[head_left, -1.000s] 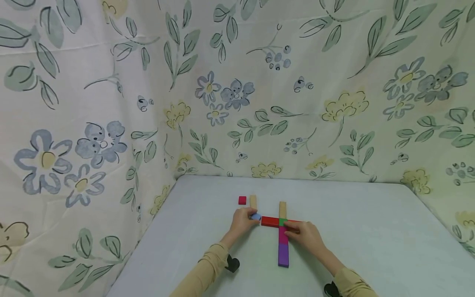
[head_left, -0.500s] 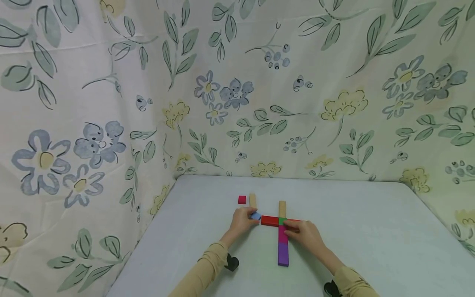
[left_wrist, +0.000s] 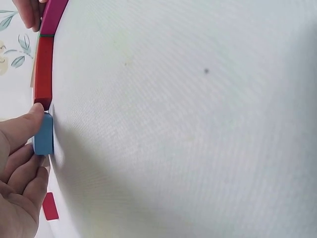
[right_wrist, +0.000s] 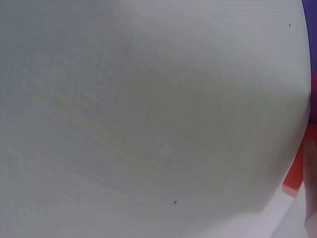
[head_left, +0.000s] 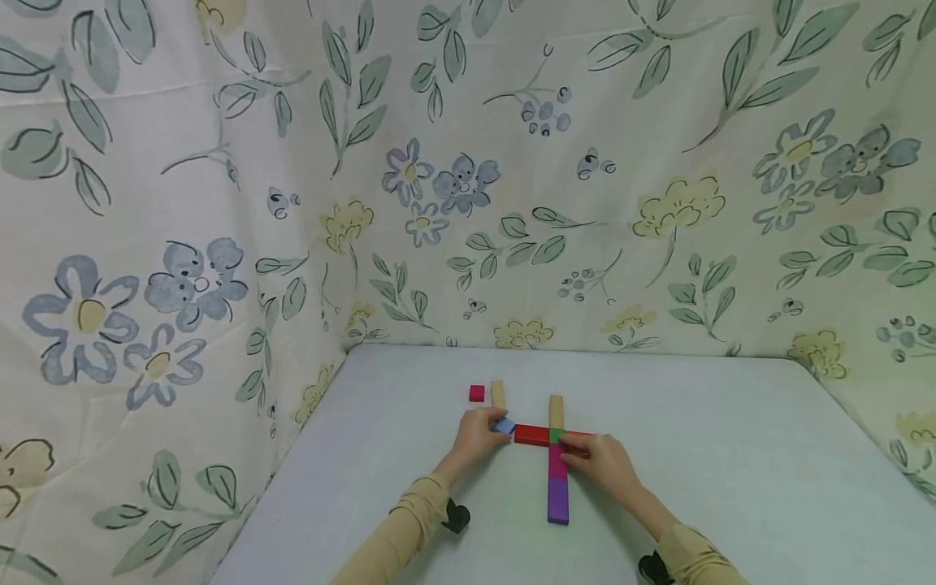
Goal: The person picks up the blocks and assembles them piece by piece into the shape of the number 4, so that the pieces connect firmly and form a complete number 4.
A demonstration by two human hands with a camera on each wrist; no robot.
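My left hand [head_left: 479, 436] pinches a small blue block [left_wrist: 43, 135] between thumb and fingers. The block sits at an angle by the left end of a red block [head_left: 531, 435], close to its end face. That red block is one arm of a flat cross with a green block [head_left: 556, 436] at its centre. My right hand [head_left: 601, 461] grips the cross's other red block [right_wrist: 297, 171], fingertips right at the green and magenta blocks; much of this red block is hidden under the fingers. The magenta block [head_left: 558, 461] and a purple block [head_left: 558, 499] form the near arm.
A natural wood block [head_left: 556, 412] forms the cross's far arm. Another wood block [head_left: 498, 394] lies beyond my left hand, beside a small red block [head_left: 477, 394]. Everything lies on a white table [head_left: 731, 455], with floral curtain [head_left: 556, 179] behind and at the sides.
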